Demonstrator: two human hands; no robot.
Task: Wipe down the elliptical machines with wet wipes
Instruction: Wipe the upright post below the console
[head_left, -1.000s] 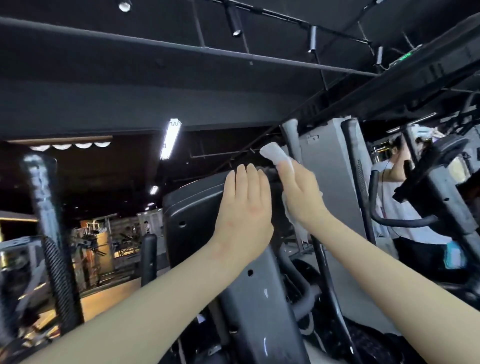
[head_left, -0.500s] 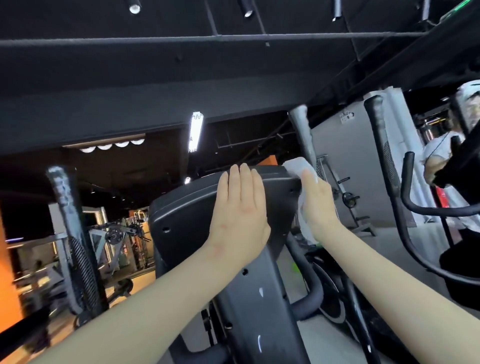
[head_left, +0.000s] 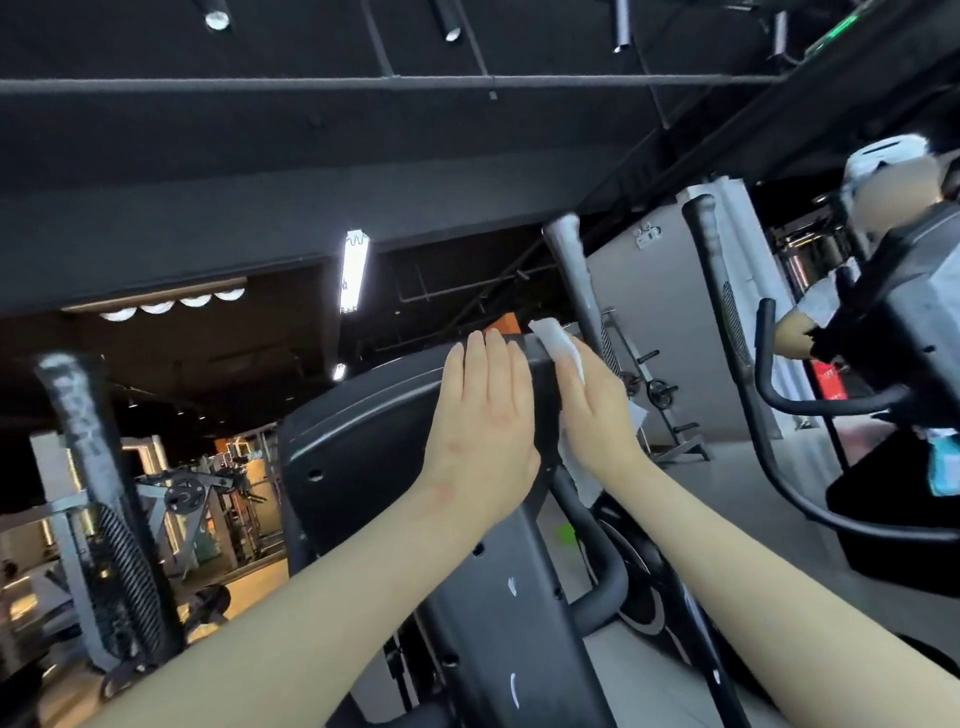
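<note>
Black console (head_left: 363, 441) fills the middle; grey handle pole (head_left: 571, 270) rises behind.

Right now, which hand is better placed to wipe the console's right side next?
Right, probably. The right hand presses the wet wipe against the right edge of the console; the left hand lies flat on its back, without a wipe.
</note>
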